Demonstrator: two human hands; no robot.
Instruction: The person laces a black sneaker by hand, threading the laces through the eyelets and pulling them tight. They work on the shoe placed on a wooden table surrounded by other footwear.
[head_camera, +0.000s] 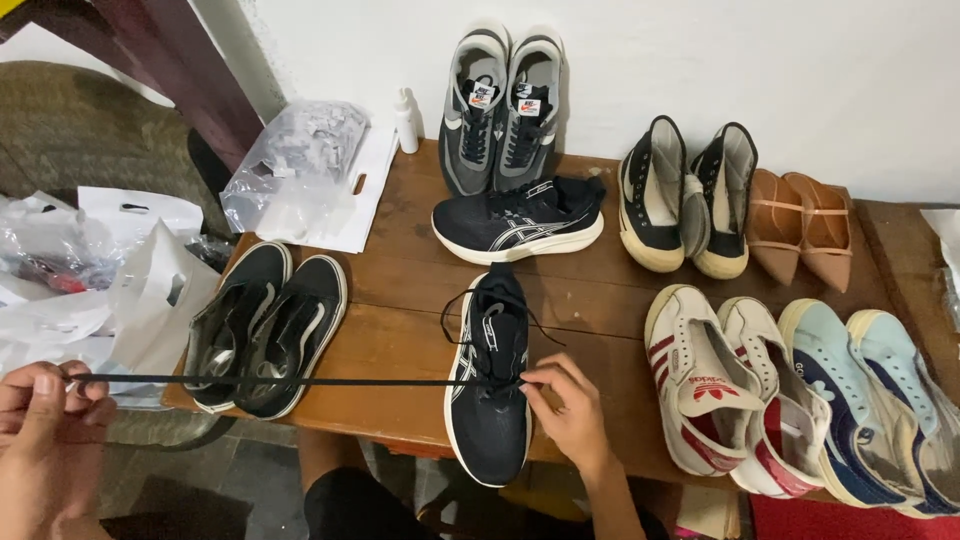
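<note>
- I see a brown wooden table (400, 330), the biggest thing here, and I tell every place from it.
- A white wall (750, 70) stands behind the table's far edge.
- White plastic bags (140, 290) lie in a heap off the table's left side, and a clear plastic bag (290, 165) sits on the far left corner.
- A pair of dark slip-on shoes (265, 330) lies on the table's left end, side by side.
- A grey pair of running shoes (500, 110) leans on the wall at the table's far edge.
- A black and cream pair of high shoes (685, 200) and a tan pair of pointed flat shoes (800, 225) sit on the far right part.
- A white and red pair of sneakers (735, 390) and a pale blue pair of sneakers (870, 400) sit on the near right part.
- One black running shoe (520, 222) lies on its side in the middle of the table.
- Its mate, the black shoe (490, 390), sits at the table's near edge, toe hanging a little over it.
- A black shoelace (280, 381) runs tight from this shoe to the left, past the table's left end.
- My right hand (570, 410) rests on the black shoe, fingers pinched on the lace at the eyelets.
- My left hand (45, 415) is off the table's left end, well apart from the other hand, fingers squeezed on the lace's far end.
- A small white bottle (406, 120) stands at the far edge, just left of the grey pair.
</note>
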